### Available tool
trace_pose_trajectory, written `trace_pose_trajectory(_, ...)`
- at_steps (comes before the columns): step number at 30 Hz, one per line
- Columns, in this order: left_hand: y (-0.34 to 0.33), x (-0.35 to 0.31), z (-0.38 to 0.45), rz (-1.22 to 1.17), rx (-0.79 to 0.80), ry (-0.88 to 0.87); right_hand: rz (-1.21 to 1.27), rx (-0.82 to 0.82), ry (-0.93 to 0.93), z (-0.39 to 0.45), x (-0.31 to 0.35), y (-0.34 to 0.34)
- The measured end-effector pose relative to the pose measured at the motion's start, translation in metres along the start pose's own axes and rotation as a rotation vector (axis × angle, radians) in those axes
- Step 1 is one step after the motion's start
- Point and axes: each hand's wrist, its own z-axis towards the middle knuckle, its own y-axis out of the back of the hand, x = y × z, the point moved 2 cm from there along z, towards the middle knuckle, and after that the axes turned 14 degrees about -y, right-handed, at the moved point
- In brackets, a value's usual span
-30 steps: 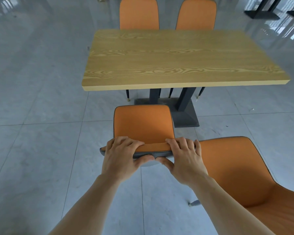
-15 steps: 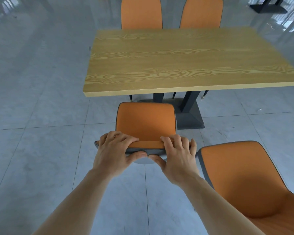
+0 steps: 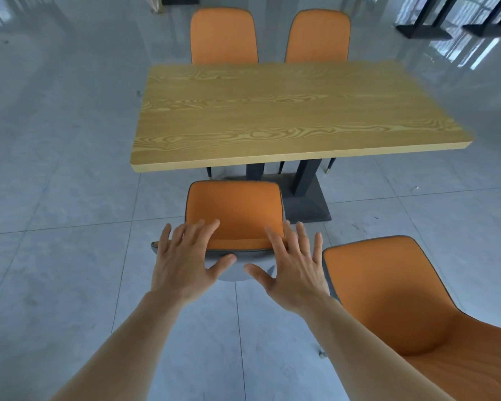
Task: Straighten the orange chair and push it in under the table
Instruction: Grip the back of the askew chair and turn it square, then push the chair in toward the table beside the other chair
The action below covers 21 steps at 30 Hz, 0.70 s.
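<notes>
An orange chair [image 3: 234,211] with grey piping faces the wooden table [image 3: 287,111], its seat front close to the table's near edge and square to it. My left hand [image 3: 185,261] and my right hand [image 3: 292,270] hover over the top of its backrest with fingers spread, no longer gripping it. The left thumb sits by the grey back shell, the right thumb just below it. I cannot tell whether the fingertips still touch the chair.
A second orange chair [image 3: 402,299] stands turned at an angle at the near right, close to my right arm. Two more orange chairs [image 3: 224,36] [image 3: 317,37] are tucked in on the far side. The table's black pedestal base [image 3: 304,198] stands beneath. Black table bases [image 3: 425,30] stand far right.
Both hands opened and let go of the backrest they gripped before. The chair stands nearer the table edge than one second ago.
</notes>
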Motion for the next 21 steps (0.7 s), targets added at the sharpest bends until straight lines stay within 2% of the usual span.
trace_pose_trajectory(4, 0.005, -0.044, -0.013, -0.042, -0.062, -0.032, -0.043, 0.020, -0.015, -0.023, -0.046, 0.026)
trace_pose_trajectory(10, 0.006, -0.143, -0.004, -0.088, -0.061, -0.066, -0.098, 0.037, -0.122, -0.063, -0.157, 0.069)
trace_pose_trajectory(15, -0.007, -0.262, 0.009, -0.094, -0.094, -0.066, -0.084, 0.020, -0.145, -0.106, -0.274, 0.099)
trace_pose_trajectory(21, -0.036, -0.442, 0.010, -0.107, -0.147, -0.032, -0.019, 0.035, -0.129, -0.152, -0.435, 0.106)
